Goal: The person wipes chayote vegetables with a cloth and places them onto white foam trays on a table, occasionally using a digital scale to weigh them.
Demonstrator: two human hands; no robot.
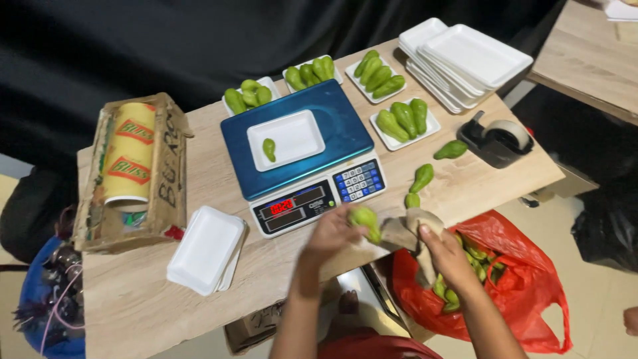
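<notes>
While a green pear-shaped fruit is held over the worktop edge, the scene is laid out thus:

Left hand [332,233]: fingers clamped on a glossy, lumpy green fruit [365,223], held just in front of the scale.
Right hand [446,256]: fingers closed on a crumpled brown cloth [407,229], soft & creased, touching the held fruit.
Scale [302,156]: flat blue metal-look platform, grey front w/ red digit display & blue keypad.
Tray on scale [286,138]: white foam, rectangular w/ rounded corners; one small green fruit [269,149] lies in it.
Filled trays: four white foam trays behind & right of the scale, each w/ several green fruits; nearest one [404,121] is beside the scale's right edge.
Loose fruits: three on bare wood right of the scale, e.g. one [421,177] near the keypad.
Empty trays: tall stack [465,60] at far right corner; short stack [206,248] front left.
Cling film roll [127,154]: yellow-wrapped cylinder in a worn cardboard box, left end.
Tape dispenser [497,139]: dark, heavy base, pale roll, right edge.
Red bag [512,279]: thin shiny plastic, open, on the floor below, more green fruits inside.
Worktop [133,299]: pale wood-grain board.
</notes>
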